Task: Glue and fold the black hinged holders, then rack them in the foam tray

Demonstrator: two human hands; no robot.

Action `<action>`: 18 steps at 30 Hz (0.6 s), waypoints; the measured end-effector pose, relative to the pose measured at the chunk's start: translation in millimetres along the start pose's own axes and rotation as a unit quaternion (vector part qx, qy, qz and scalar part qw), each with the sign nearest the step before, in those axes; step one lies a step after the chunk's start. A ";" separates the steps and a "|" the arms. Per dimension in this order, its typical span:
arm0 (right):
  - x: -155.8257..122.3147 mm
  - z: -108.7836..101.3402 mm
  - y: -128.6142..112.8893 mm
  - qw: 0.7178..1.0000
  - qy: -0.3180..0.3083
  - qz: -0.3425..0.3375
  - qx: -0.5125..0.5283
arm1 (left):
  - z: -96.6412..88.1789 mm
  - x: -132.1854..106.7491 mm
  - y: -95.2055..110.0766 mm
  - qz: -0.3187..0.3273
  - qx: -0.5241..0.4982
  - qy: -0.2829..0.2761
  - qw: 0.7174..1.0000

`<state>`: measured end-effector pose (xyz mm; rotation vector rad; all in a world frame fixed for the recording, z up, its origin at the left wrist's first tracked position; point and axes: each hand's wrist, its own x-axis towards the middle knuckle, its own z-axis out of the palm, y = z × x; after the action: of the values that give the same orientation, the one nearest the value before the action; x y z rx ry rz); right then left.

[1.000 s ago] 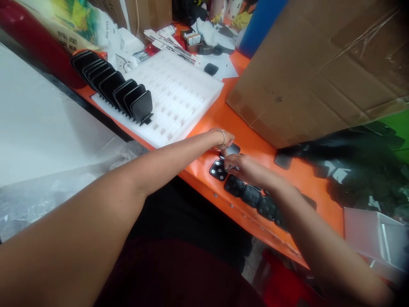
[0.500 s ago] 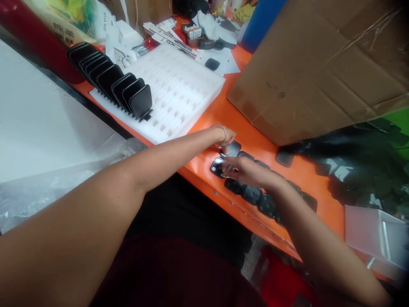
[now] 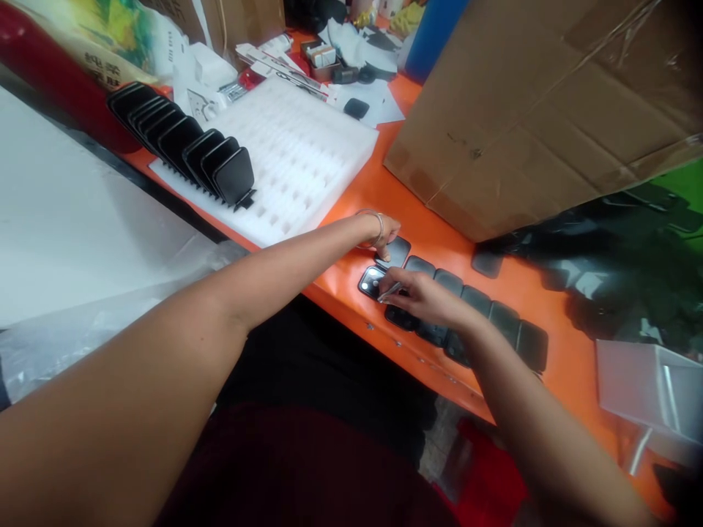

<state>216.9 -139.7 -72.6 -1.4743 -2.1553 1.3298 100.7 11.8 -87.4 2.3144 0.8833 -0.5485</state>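
My left hand [image 3: 387, 233], a bangle at its wrist, has its thumb pressed on the edge of a black rounded-square plate [image 3: 399, 251] lying on the orange table. Its other fingers are curled. Just in front lies a glossy black piece [image 3: 370, 281] with bright spots on it. Above that piece my right hand [image 3: 411, 291] is closed in a pinch on a thin silvery sliver [image 3: 391, 290], too small to name. Beside the hands run two rows of similar pieces, smooth plates [image 3: 476, 300] behind and darker pieces [image 3: 431, 331] in front, partly covered by my right forearm.
A white foam block [image 3: 307, 139] with slots holds several upright black plates [image 3: 233, 176] at its left side. A large cardboard box [image 3: 527, 110] stands behind the rows. At right are a translucent bin [image 3: 626, 377] and a dark, bagged heap [image 3: 620, 271]. Papers [image 3: 359, 51] clutter the back.
The view has shifted slightly. My right forearm sits lower, showing more of the back row of plates. Both hands stay at the same two pieces.
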 end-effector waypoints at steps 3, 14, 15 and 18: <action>-0.1 8.7 -3.9 0.997 0.038 0.010 -0.070 | -0.3 -1.8 0.7 -0.001 -0.008 -0.001 1.000; 5.3 42.0 -34.0 0.934 0.065 0.013 -0.351 | -1.2 -12.6 6.0 -0.010 -0.032 0.011 0.999; 5.2 41.0 -31.1 0.940 0.072 0.012 -0.332 | -1.0 -13.5 6.2 -0.009 -0.037 0.015 0.999; 3.7 39.7 -21.9 0.955 0.087 0.005 -0.283 | -1.1 -16.2 7.5 -0.009 -0.032 0.020 0.999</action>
<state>177.1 -160.7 -79.6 -1.7060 -2.5268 0.5623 94.9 0.7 -74.7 2.2682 0.9287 -0.4775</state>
